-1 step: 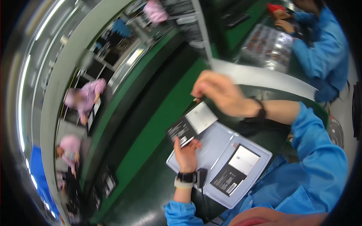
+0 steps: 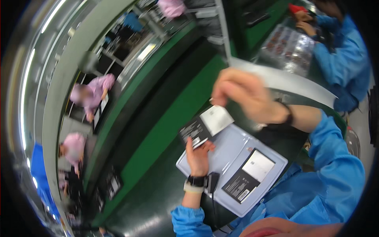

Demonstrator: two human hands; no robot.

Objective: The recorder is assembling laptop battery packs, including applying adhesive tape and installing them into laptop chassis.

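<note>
My right hand (image 2: pixel 241 93) is raised above the bench, blurred, its fingers pinched together on the upper corner of the small black-and-white box (image 2: pixel 205 125), while my left hand (image 2: pixel 198 155) holds the same box from below, thumb and fingers closed on its dark end. Going down in size from there: the green bench (image 2: pixel 166 130) runs diagonally under everything, smooth and matte. On it, close to me, lies the pale grey tray (image 2: pixel 221 152), a flat rounded rectangle of what looks like hard plastic with a shallow raised rim. The box I am holding hangs just over the tray's far corner, tilted, one half glossy black and the other plain white, thin and card-like. A second box (image 2: pixel 249 174) of the same kind lies flat in the tray's near end, white panel up, black end toward me. I judge the work as partway: one box looks set down and finished, the one in hand is being handled at its white end, and whether that flap is opening or closing I cannot tell. Smallest, a black wristband (image 2: pixel 196 181) sits on my left wrist.
</note>
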